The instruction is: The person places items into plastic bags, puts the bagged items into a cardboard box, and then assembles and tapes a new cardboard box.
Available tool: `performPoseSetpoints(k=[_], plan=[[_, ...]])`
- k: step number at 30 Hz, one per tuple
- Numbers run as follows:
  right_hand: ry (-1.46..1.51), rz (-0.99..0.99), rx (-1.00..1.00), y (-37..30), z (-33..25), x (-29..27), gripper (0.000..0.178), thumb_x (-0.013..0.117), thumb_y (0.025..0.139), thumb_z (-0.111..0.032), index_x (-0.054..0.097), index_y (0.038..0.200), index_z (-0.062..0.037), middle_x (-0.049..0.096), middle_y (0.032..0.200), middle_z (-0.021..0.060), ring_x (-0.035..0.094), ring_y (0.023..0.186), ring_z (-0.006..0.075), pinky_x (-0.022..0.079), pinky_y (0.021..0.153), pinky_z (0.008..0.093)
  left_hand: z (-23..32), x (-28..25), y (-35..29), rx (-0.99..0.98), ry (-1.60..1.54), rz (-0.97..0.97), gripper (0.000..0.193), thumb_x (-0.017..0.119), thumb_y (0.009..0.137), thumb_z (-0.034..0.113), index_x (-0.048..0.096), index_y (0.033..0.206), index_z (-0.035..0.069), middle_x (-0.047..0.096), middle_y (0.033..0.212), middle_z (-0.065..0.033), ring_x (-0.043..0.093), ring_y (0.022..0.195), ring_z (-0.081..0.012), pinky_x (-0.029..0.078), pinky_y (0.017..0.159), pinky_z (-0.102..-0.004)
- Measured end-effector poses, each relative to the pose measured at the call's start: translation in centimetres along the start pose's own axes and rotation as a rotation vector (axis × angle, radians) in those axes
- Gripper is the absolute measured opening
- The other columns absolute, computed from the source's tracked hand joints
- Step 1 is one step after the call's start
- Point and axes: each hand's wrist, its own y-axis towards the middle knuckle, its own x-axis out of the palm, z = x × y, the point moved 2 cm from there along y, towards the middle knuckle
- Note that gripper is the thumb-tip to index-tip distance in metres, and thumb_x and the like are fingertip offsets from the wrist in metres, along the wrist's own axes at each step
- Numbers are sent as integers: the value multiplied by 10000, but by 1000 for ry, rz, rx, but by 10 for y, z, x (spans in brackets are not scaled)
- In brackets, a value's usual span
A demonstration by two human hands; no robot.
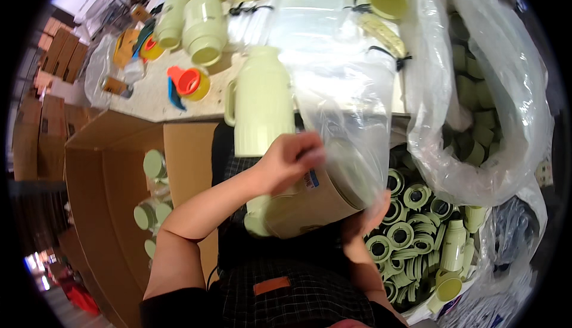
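A pale green vacuum flask [304,212] lies tilted across my lap, its wide base end toward the upper right. A clear plastic bag [351,119] stretches over that end and runs up onto the table. My left hand [295,161], smeared by motion, is closed at the bag's edge above the flask. Beside the base, my right hand [363,218] grips the bag, its fingers partly hidden behind the film. Another pale green flask [262,101] with a side handle stands just beyond my left hand, at the table's front edge.
The table [143,98] holds more pale green flasks [205,30], a stack of clear bags [310,18] and an orange-and-yellow tape dispenser [193,84]. A cardboard box [107,179] with flasks stands at left. At right are green ring parts [399,235] and a plastic-lined container [429,89].
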Motion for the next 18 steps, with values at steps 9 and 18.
performPoseSetpoints(k=[9,18], plan=[[477,-1068,341,-65,-51,22,381,580,957,-130,557,1288,59,572,1329,211,547,1220,316,396,1066,429,-55,-8,-193,249,734,568,783,765,709,27,365,1381,56,564,1063,-189,605,860,-396,506,642,-440],[847,-1569,263,-55,-214,117,697,768,863,-220,425,1419,22,570,1323,125,552,1211,211,458,1004,364,-54,-43,-329,-216,842,1258,378,735,784,123,612,1136,59,602,1124,-189,638,908,-359,514,698,-451]])
